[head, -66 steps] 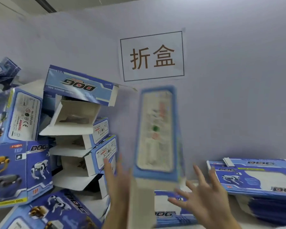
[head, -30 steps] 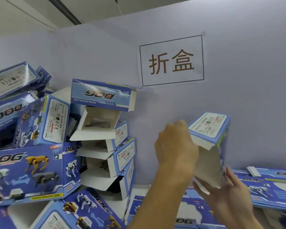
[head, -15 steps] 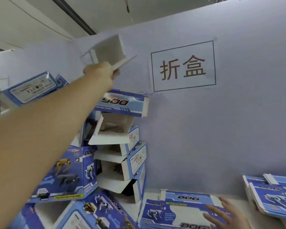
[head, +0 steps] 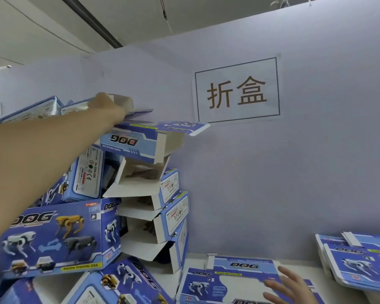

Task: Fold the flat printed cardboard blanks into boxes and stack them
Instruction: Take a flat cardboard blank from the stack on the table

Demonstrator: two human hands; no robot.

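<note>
The left hand point(head: 106, 106) is reaching up toward ten o'clock, to the top of the pile of folded boxes point(head: 140, 178), and is lying against a folded box point(head: 123, 104) whose pale inner face is showing. The box is sitting on the topmost blue DOG box point(head: 130, 143); blur is hiding the fingers, so I cannot tell whether they are gripping it or only touching it. At five o'clock the right hand point(head: 292, 288) is hovering with fingers spread over the top flat blank point(head: 228, 279) of a low stack lying on the white table point(head: 198, 260). A second stack of flat blanks point(head: 360, 262) is lying at four o'clock by the frame edge. Toward one o'clock a paper sign point(head: 237, 91) with two characters is hanging on the lilac partition wall point(head: 294, 183).
</note>
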